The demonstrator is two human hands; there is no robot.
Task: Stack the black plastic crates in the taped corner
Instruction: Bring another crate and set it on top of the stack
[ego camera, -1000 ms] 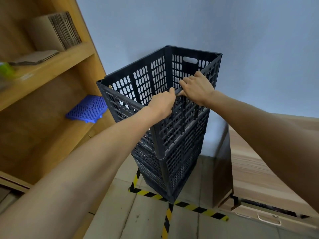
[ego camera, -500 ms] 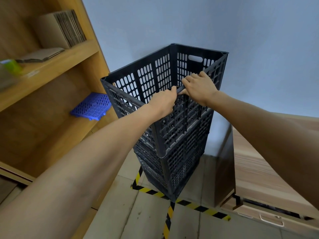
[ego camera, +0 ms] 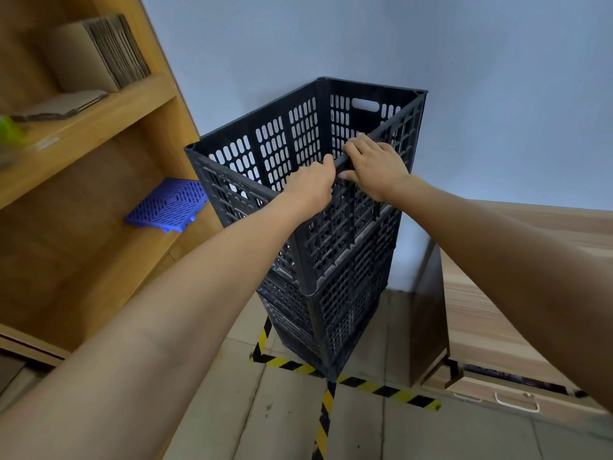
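A tall black slotted top crate (ego camera: 292, 144) sits on a stack of lower black crates (ego camera: 348, 300) in the corner marked by yellow-and-black floor tape (ego camera: 381, 390). My left hand (ego camera: 311, 187) grips the near rim of the top crate. My right hand (ego camera: 374, 164) lies just beside it on the same rim, fingers curled over the edge. The crate's inside looks empty as far as I can see. The stack's base stands inside the tape lines.
A wooden shelf unit (ego camera: 86, 127) stands close on the left, holding a blue plastic grid piece (ego camera: 169, 204) and folded cardboard (ego camera: 99, 51). A low wooden cabinet (ego camera: 497, 310) stands on the right. A pale wall is behind the stack.
Both hands stay on the top crate's rim. The view has shifted slightly, so the stack sits a little more to the right and more upright in frame.
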